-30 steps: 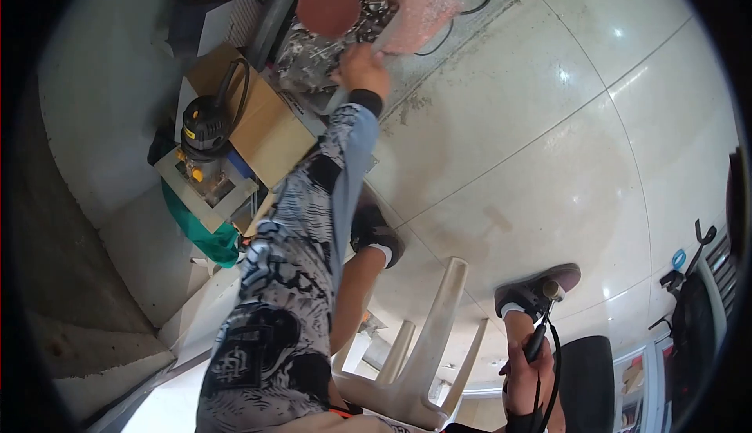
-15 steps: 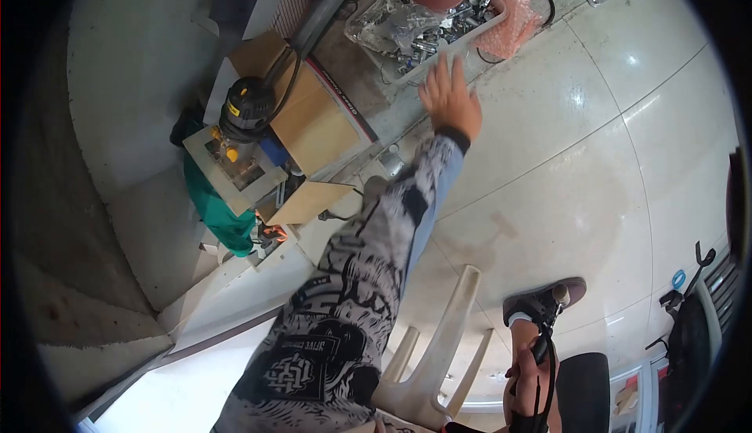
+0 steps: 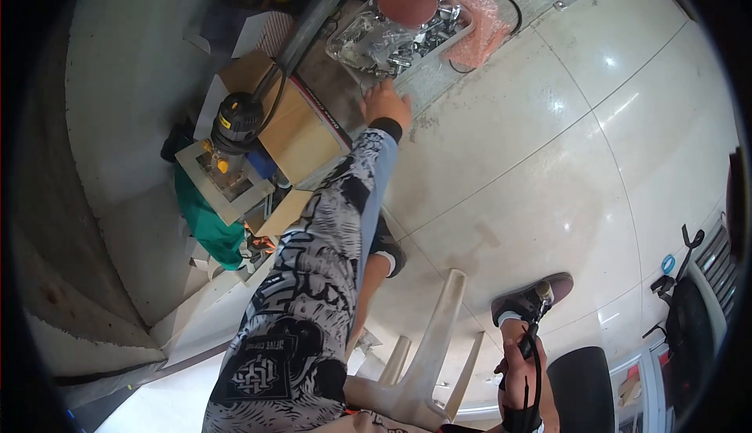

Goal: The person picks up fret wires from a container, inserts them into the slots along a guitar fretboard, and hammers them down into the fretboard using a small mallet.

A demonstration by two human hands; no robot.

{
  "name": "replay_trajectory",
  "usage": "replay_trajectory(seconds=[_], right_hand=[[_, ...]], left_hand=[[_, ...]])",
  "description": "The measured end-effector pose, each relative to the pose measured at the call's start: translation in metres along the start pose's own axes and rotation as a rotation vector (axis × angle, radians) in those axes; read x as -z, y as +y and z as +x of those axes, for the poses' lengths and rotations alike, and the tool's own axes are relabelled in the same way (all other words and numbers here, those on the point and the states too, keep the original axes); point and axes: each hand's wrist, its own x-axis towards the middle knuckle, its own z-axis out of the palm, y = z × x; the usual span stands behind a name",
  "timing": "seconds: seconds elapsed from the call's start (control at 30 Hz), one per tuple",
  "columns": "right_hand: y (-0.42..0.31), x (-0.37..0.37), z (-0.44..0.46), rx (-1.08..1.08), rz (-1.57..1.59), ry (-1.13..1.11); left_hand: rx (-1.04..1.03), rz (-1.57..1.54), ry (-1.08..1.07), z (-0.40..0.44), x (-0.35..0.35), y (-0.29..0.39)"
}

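My left hand [image 3: 385, 105] reaches out at the near edge of a clear plastic tray [image 3: 429, 63]. Its fingers look apart and hold nothing I can see; whether they touch the rim I cannot tell. Shiny metal fittings [image 3: 401, 63] and clear plastic bags [image 3: 392, 32] fill the tray, with a round reddish disc [image 3: 407, 1] on top. Low in the view, my right hand [image 3: 518, 370] is closed around the black handle of a tool with a rounded metal end [image 3: 544, 290]. The tool's exact kind is unclear.
Pink bubble wrap [image 3: 479, 29] lies beside the tray. An open cardboard box [image 3: 301, 127] and a black-topped power tool [image 3: 239, 119] stand at left. A plastic stool [image 3: 431, 355] is near my legs, and a black chair [image 3: 689, 331] is at right.
My left hand has moved left and closer to the tray's near edge, its fingers less stretched. My right hand keeps hold of the tool. The view has shifted slightly.
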Motion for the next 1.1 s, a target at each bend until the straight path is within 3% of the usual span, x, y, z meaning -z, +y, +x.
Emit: replay_trajectory(seconds=[0.03, 0.1, 0.4, 0.47, 0.6, 0.73, 0.9, 0.97, 1.1], right_hand=[[0.008, 0.001, 0.0, 0.011, 0.008, -0.011], [0.01, -0.002, -0.001, 0.116, 0.062, -0.024], [0.005, -0.023, -0.029, 0.192, 0.102, -0.06], [0.008, -0.03, -0.032, 0.269, 0.117, -0.029], [0.021, -0.03, -0.03, 0.321, 0.144, -0.065], [0.024, -0.036, -0.038, 0.327, 0.166, -0.066], [0.023, -0.044, -0.052, 0.272, 0.207, -0.099], [0.021, -0.045, -0.051, 0.243, 0.243, -0.13], [0.016, -0.048, -0.055, 0.183, 0.226, -0.152]], left_hand=[[0.103, 0.037, -0.183, -0.001, 0.0, 0.006], [0.128, 0.032, -0.215, -0.008, 0.003, 0.022], [0.078, -0.172, -0.505, -0.084, 0.014, 0.094], [-0.221, -0.092, -0.26, -0.13, 0.025, 0.096], [-0.565, -0.219, -0.624, -0.246, 0.097, 0.089], [-0.966, -0.12, -1.162, -0.323, 0.245, 0.067], [-0.826, -0.226, -1.133, -0.358, 0.275, 0.044], [-0.752, -0.152, -0.89, -0.348, 0.251, 0.051], [-0.832, -0.134, -0.881, -0.312, 0.236, 0.056]])
